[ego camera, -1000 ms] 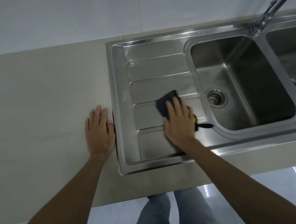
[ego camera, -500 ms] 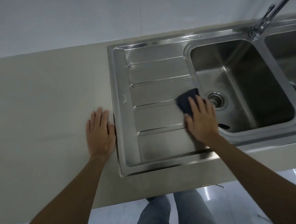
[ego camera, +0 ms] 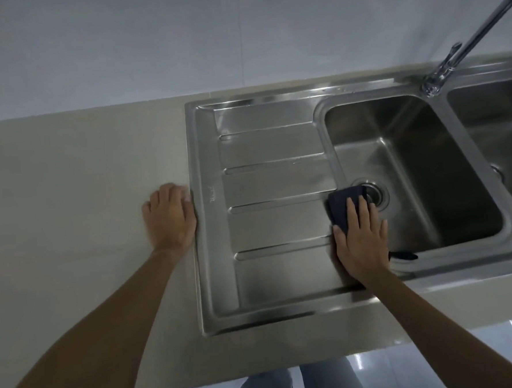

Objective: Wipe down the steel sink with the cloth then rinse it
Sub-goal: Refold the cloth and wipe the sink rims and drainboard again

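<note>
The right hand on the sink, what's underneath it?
A dark cloth, pressed flat by the right hand on the steel sink at the basin's left edge. Its far corner shows past the fingertips. The rest of the cloth and the steel beneath are covered.

Bare forearms (ego camera: 115,316), faded blue-grey jeans (ego camera: 329,378)
</note>
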Action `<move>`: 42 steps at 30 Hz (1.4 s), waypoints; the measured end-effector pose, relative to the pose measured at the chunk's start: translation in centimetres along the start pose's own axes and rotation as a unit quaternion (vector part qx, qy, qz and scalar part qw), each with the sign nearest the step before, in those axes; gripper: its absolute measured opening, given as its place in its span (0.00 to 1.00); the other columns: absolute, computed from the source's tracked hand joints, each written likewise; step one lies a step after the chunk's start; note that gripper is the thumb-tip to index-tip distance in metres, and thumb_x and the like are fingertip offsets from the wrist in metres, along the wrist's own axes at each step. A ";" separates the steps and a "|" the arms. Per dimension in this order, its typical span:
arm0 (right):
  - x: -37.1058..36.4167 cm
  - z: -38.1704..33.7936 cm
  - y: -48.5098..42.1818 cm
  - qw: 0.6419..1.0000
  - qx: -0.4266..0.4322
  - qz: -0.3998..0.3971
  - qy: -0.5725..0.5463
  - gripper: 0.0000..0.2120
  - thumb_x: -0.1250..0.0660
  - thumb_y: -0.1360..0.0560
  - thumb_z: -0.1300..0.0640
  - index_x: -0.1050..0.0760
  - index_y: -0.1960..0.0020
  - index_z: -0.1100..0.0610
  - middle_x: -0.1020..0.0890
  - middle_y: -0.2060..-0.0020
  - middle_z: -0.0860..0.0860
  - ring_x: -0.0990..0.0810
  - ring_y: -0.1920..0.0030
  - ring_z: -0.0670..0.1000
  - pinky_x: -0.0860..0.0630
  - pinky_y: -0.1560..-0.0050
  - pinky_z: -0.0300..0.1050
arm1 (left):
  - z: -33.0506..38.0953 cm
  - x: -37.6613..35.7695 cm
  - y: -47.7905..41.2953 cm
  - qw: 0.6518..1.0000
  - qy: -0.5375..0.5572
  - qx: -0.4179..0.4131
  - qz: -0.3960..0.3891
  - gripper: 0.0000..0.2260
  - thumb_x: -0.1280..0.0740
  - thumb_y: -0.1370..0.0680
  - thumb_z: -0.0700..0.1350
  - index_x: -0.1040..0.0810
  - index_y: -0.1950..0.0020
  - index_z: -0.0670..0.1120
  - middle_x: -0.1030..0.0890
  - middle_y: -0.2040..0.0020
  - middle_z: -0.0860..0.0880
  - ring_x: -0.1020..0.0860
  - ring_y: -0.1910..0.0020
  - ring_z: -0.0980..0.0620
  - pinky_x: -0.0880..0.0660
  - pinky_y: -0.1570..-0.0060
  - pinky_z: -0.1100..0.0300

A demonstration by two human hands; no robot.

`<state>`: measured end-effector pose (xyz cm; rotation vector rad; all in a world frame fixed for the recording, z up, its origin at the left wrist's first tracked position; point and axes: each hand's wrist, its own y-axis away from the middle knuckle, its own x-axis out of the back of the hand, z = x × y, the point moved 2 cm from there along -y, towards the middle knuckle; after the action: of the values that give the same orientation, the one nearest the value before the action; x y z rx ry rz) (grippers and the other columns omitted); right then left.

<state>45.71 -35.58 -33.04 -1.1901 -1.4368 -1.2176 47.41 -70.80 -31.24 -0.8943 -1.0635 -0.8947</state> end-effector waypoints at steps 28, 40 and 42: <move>-1.8 -20.2 -7.8 0.971 0.238 -0.006 0.012 0.29 0.51 0.22 0.44 0.46 0.25 0.57 0.47 0.24 0.58 0.51 0.25 0.60 0.53 0.28 0.64 | 0.8 -3.7 -4.5 0.996 0.034 0.012 -0.082 0.24 0.50 0.18 0.48 0.49 0.22 0.48 0.49 0.21 0.50 0.54 0.22 0.49 0.58 0.25 0.48; 0.7 -3.8 -10.8 0.999 0.008 0.025 -0.022 0.30 0.55 0.23 0.43 0.47 0.25 0.56 0.46 0.24 0.56 0.47 0.25 0.59 0.50 0.28 0.63 | 0.8 -3.5 -4.5 0.995 0.058 0.018 -0.073 0.24 0.48 0.18 0.47 0.47 0.22 0.48 0.47 0.21 0.50 0.53 0.22 0.49 0.58 0.25 0.49; 0.4 -3.0 -9.1 0.997 -0.055 0.027 -0.043 0.30 0.55 0.22 0.44 0.48 0.24 0.58 0.46 0.25 0.58 0.48 0.25 0.60 0.48 0.28 0.64 | 0.8 -3.6 -4.4 0.995 0.057 0.016 -0.077 0.24 0.49 0.19 0.47 0.48 0.22 0.49 0.48 0.21 0.51 0.53 0.22 0.49 0.58 0.25 0.49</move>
<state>36.73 -39.08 -33.58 -1.3623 -1.4073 -1.2343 42.27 -71.11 -33.76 -0.7322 -1.0556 -1.0416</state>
